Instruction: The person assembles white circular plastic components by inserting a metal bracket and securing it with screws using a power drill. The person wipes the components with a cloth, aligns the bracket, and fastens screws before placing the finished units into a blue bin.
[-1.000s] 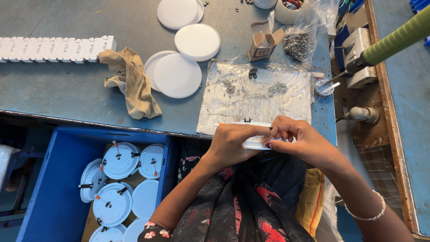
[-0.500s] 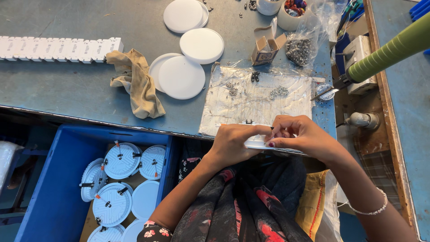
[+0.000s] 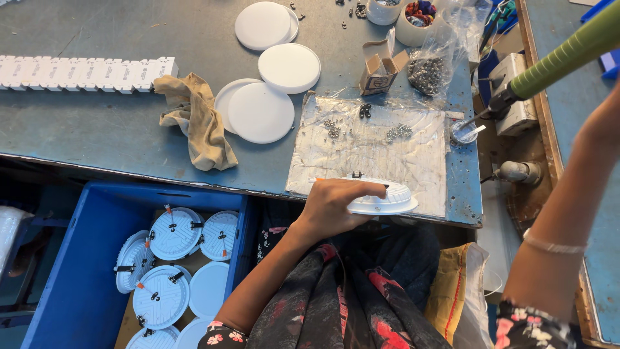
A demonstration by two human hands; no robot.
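Work surface: a grey metal workbench [image 3: 84,136], scuffed, seen from above; its front edge runs across the middle of the view.
Blue crate: a blue plastic bin [image 3: 97,213] stands below the bench edge at lower left; it holds round white light housings [image 3: 174,232] with black spring clips, lying overlapped on brown cardboard.
Plastic sheet: a clear sheet [image 3: 374,152] lies flat on the bench at right of centre; small heaps of metal screws [image 3: 398,132] rest on it.
White strip: a row of white ribbed parts [image 3: 84,73] lies end to end along the upper left of the bench.
Cloth: a crumpled tan rag [image 3: 194,119] lies between the strip and the discs.
Diffuser discs: plain white round discs [image 3: 261,111] lie in two overlapping pairs, upper centre.
Green handle: a green-gripped tool [image 3: 562,58] slants in from the upper right corner.
Fixture in hand: a round white light fixture [image 3: 386,197] lies on the near edge of the plastic sheet, at the bench front.
Left hand: the left hand [image 3: 332,207] rests on the fixture; fingers extended together, pressing flat on its top, thumb underneath.
Right hand: the forearm [image 3: 568,194], with a thin bracelet, reaches up at the right edge; the hand is out of frame, finger state cannot be told.
Cardboard box: a small open carton [image 3: 381,68] stands beside a bag of dark screws [image 3: 427,72].
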